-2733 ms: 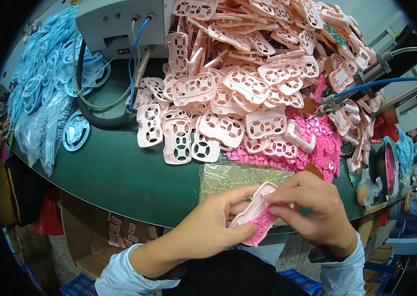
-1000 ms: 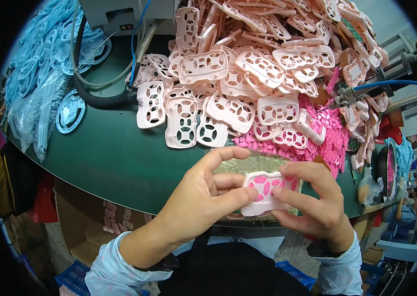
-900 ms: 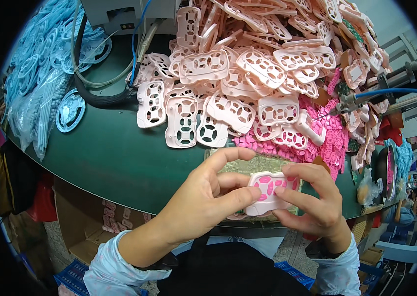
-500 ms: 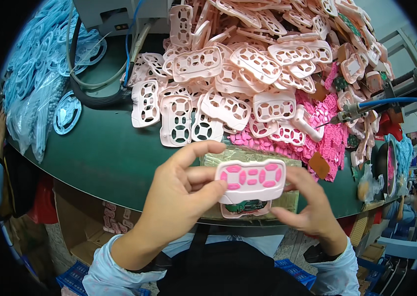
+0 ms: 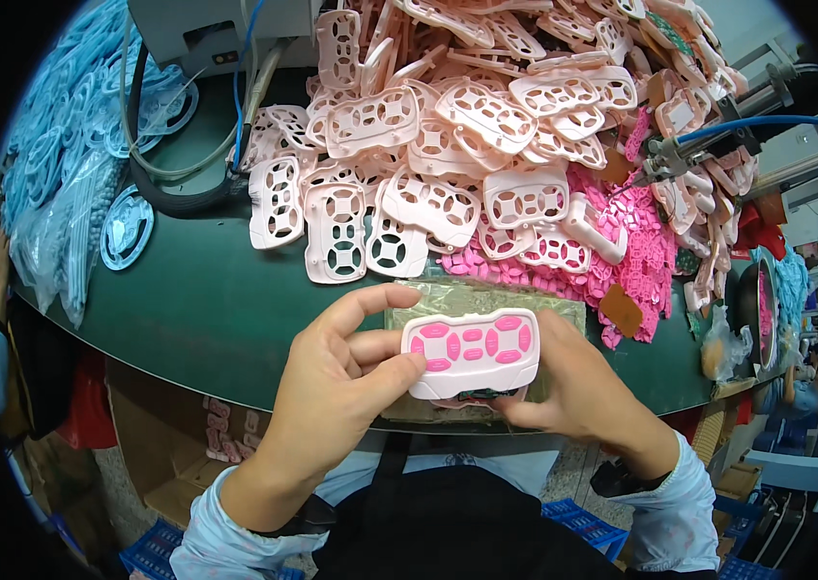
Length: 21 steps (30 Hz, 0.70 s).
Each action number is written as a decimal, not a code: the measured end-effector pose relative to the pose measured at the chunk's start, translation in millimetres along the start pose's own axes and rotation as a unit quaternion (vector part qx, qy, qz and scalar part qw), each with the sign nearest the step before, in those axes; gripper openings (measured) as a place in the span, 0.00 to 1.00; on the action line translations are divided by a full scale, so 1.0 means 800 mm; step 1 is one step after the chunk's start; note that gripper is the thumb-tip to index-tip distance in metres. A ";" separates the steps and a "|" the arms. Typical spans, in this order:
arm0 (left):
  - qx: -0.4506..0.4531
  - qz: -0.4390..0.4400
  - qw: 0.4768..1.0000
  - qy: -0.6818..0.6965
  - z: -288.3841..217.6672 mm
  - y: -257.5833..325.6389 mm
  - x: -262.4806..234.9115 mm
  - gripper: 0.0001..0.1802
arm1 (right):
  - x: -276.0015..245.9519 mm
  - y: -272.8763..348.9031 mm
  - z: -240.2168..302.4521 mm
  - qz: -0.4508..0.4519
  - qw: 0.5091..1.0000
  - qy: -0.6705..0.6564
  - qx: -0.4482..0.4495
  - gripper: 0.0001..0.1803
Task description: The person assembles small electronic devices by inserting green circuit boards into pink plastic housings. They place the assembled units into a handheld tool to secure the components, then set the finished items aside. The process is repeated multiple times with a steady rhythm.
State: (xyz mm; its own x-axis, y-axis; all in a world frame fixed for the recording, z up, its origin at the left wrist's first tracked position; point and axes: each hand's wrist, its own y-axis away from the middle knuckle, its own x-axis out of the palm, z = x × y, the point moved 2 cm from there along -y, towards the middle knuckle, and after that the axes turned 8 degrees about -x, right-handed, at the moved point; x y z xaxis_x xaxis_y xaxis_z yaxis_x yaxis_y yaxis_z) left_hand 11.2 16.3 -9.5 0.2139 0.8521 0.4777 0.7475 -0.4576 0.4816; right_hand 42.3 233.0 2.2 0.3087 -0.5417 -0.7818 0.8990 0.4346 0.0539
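I hold a pale pink remote-control shell (image 5: 472, 350) with darker pink rubber buttons showing through its openings, face up, just above the near edge of the green table (image 5: 196, 309). My left hand (image 5: 336, 391) pinches its left end with thumb and fingers. My right hand (image 5: 578, 391) supports it from below and behind on the right side. A bit of green circuit board shows under the shell's lower edge.
A big heap of empty pale pink shells (image 5: 467, 126) covers the table's far half. Dark pink button pads (image 5: 636, 266) lie to the right, a greenish mat (image 5: 486, 295) under my hands. Pale blue parts in bags (image 5: 71, 193) are at the left, with a grey machine (image 5: 206, 29) and cables behind.
The shell was on edge between my hands earlier; it has been turned face up with the pink buttons showing, and raised slightly toward me.
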 end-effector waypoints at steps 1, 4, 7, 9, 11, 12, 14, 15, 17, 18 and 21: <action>0.003 -0.004 1.000 0.003 0.002 0.001 -0.003 0.24 | 0.000 0.005 -0.008 -0.025 0.999 -0.040 -0.024 0.29; 0.003 -0.007 1.000 0.002 0.001 0.001 -0.009 0.24 | -0.011 0.033 -0.015 -0.067 0.996 -0.014 -0.055 0.26; -0.004 -0.017 1.000 0.001 0.002 0.001 -0.013 0.24 | -0.001 0.055 -0.002 -0.081 0.991 0.050 -0.094 0.17; -0.003 -0.028 1.000 0.014 0.002 0.001 -0.013 0.25 | 0.007 0.056 0.012 -0.054 0.989 0.085 -0.104 0.18; -0.005 -0.028 0.999 0.021 0.003 0.001 -0.009 0.25 | 0.005 0.057 0.015 -0.075 0.986 0.092 -0.121 0.21; -0.005 -0.027 0.999 0.020 0.004 0.001 -0.006 0.25 | 0.000 0.052 0.017 -0.114 0.982 0.090 -0.124 0.21; -0.011 -0.019 1.000 0.004 0.005 0.000 0.001 0.25 | -0.016 0.039 0.025 -0.193 0.963 0.120 -0.146 0.24; -0.016 -0.012 1.000 -0.011 0.004 0.000 0.006 0.25 | -0.026 0.027 0.037 -0.181 0.957 0.148 -0.171 0.24; -0.021 0.015 0.999 -0.033 -0.001 -0.003 0.016 0.25 | -0.034 0.007 0.045 -0.147 0.953 0.156 -0.213 0.24; -0.022 0.029 0.999 -0.036 -0.003 -0.006 0.019 0.25 | -0.035 0.003 0.041 -0.132 0.956 0.149 -0.215 0.24; -0.049 0.081 0.995 -0.025 -0.012 -0.017 0.020 0.25 | -0.037 -0.001 0.032 -0.105 0.961 0.136 -0.217 0.22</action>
State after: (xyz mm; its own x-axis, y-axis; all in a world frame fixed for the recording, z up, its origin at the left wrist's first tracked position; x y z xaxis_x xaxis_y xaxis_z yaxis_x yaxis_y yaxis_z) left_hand -1.7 33.8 -1.2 0.3607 0.7752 0.5186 0.6363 -0.6111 0.4709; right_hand 40.4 230.4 41.5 -0.0111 -0.4684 -0.8834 0.6997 0.6275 -0.3415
